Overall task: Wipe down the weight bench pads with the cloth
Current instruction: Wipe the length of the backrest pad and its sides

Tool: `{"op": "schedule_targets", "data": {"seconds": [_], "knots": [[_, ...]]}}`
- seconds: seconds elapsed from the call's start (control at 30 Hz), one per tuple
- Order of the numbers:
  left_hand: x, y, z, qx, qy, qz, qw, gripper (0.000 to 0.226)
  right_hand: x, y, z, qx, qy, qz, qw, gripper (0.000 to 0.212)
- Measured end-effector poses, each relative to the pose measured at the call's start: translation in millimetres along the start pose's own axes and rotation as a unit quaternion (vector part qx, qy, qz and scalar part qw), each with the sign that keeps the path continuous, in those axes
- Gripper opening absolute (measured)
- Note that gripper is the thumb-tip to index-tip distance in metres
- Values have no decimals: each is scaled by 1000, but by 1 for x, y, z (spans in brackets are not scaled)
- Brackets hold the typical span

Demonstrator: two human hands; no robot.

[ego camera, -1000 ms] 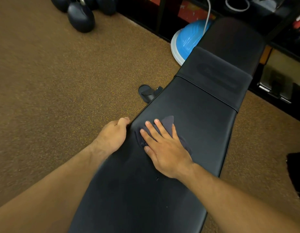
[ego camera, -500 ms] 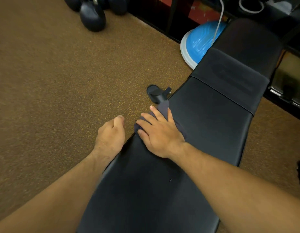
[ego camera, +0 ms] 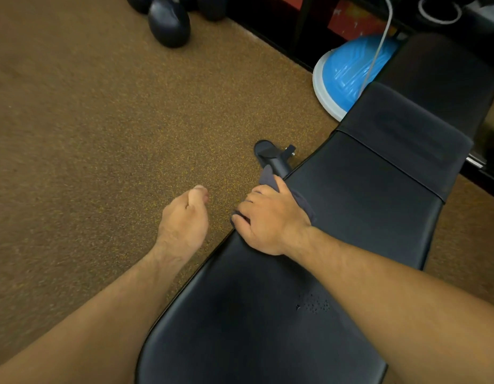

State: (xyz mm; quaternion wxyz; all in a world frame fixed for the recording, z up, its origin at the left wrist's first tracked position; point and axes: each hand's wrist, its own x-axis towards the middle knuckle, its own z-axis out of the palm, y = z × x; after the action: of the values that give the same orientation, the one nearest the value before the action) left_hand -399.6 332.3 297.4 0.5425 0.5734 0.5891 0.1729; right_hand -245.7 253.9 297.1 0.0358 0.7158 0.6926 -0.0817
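Presently the right hand [ego camera: 270, 220] is pressing the dark cloth [ego camera: 302, 202] over the left edge of the long bench pad [ego camera: 351, 195], fingers curling round it to reach the side. 1 hand suffices: the left hand [ego camera: 185, 217] is hanging loosely fisted (holding nothing visible) over the floor [ego camera: 101, 134].

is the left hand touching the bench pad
No, the left hand is a loose fist over the floor, clear of the bench pad.
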Motion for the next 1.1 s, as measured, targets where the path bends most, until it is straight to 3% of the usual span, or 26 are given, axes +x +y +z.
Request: {"op": "schedule_targets", "data": {"seconds": [0.13, 0.3, 0.4, 0.53, 0.63, 0.77, 0.87, 0.97, 1.1], "knots": [[2, 5, -8, 12, -6, 1, 1000, 53, 33, -7, -23, -30, -155, -19, 987, 46], [3, 13, -15, -1, -3, -9, 1000, 60, 69, -20, -25, -60, -340, 24, 938, 46], [4, 11, -16, 6, -4, -19, 1000, 61, 63, -22, -29, -63, -279, 1, 958, 43], [-5, 9, -5, 2, -21, -38, 999, 62, 24, -20, -17, -11, -67, -32, 997, 39], [-10, 11, 6, 5, -29, -40, 999, 58, -9, -13, 4, 37, 60, -31, 997, 36], [-15, 13, 13, 8, -34, -44, 998, 69, -20, 1, 3, 64, 17, -44, 997, 45], [-20, 15, 20, 22, -34, -45, 998, 68, 0, 3, -4, 40, -24, 16, 999, 49], [-25, 18, 24, 31, -36, -44, 998, 60, 4, 1, -3, 24, 4, 47, 999, 49], [-36, 23, 29, 71, -39, -9, 997, 40, -28, 4, 3, 99, 37, 56, 993, 46]]}}
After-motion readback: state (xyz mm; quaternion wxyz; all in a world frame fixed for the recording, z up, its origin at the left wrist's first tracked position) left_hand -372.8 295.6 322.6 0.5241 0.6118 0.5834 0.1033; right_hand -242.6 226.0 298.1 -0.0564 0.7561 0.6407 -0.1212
